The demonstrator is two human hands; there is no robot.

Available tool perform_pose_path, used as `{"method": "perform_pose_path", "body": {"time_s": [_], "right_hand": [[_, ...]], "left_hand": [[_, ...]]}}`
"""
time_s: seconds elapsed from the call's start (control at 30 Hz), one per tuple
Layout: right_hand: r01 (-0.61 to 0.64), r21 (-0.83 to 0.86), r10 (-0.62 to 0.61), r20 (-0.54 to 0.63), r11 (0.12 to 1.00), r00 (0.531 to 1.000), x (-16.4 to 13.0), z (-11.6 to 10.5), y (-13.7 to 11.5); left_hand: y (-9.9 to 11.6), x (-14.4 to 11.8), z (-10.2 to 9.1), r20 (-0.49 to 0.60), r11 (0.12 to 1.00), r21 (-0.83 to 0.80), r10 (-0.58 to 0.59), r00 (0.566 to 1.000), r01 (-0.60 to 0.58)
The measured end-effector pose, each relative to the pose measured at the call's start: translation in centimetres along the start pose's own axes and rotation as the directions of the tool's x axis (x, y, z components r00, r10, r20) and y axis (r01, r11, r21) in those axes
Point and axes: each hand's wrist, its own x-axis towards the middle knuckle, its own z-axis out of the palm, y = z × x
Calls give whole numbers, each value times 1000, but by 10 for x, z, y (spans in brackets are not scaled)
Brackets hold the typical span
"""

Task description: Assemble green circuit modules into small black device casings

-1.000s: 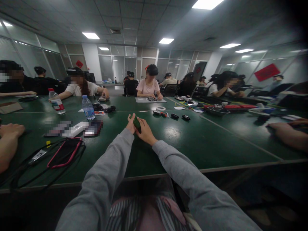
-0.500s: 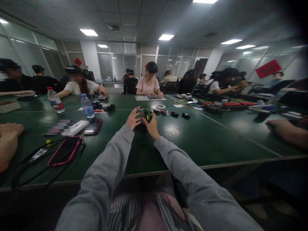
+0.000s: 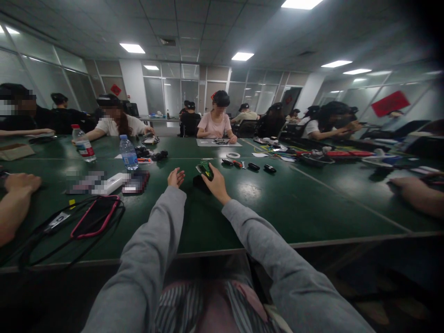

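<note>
My right hand (image 3: 217,182) grips a small green and black package (image 3: 206,171) with a pale, shiny patch on its left side; its exact kind is too small to make out. Under and just left of that hand, a black object (image 3: 200,183) shows on the green table (image 3: 208,217). To the left, my left hand (image 3: 176,177) is held up with its fingers apart and nothing in it. A gap lies between it and the package.
Beyond my hands lie a white ring (image 3: 233,156) and several small black items (image 3: 253,167). On the left stand a clear bottle (image 3: 129,152) and a red-capped bottle (image 3: 83,143), with phones and a pink-edged pouch (image 3: 95,217) nearer. Other people sit around the table.
My left hand has come off the package and moved left, towards me. The right hand has shifted slightly left and down with the package, and the black object beneath shows more.
</note>
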Motion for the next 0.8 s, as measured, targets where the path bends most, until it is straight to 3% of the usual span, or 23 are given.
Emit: {"method": "perform_pose_path", "body": {"time_s": [0.1,0.23,0.47,0.8], "right_hand": [[59,-129,-51,61,990,997,-2,3,0],[101,-214,-78,114,972,990,-3,6,5],[127,-242,-99,124,962,987,-3,6,19],[148,-248,-97,207,957,974,-7,1,20]], "left_hand": [[-7,10,-6,-52,1000,20,-11,999,12],[-8,12,-5,-4,999,53,-7,1000,8],[-8,10,-6,16,997,76,-32,999,30],[-8,7,-4,30,996,86,-36,999,33]]}}
